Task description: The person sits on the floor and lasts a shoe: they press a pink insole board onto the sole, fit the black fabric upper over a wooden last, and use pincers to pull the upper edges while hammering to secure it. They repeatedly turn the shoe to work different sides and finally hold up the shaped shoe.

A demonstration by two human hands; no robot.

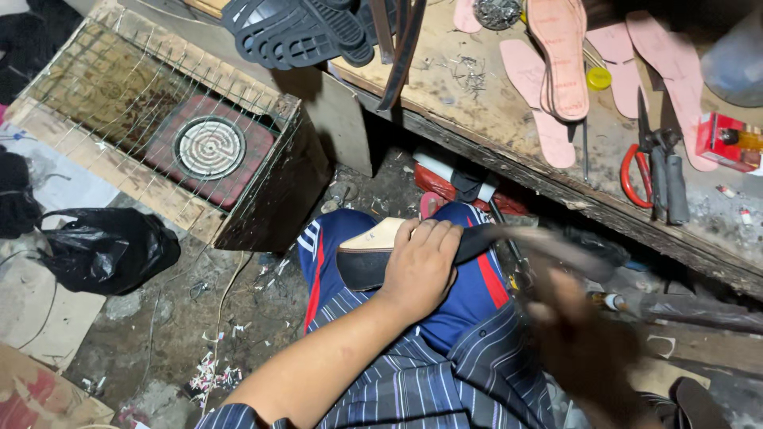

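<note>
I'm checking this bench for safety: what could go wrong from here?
The left hand pins the shoe on the knee while the blurred right hand swings a tool close by; a miss might hit fingers. The heater coil sits near a plastic bag, a possible fire risk.

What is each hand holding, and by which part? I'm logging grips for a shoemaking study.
The left hand presses down over the middle of a black shoe on the lap. The right hand is motion-blurred; its hold cannot be told.

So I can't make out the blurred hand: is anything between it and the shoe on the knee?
Nothing visible. The right hand is motion-blurred beside the black shoe, which the left hand presses onto the knee; the gap between looks free.
</note>
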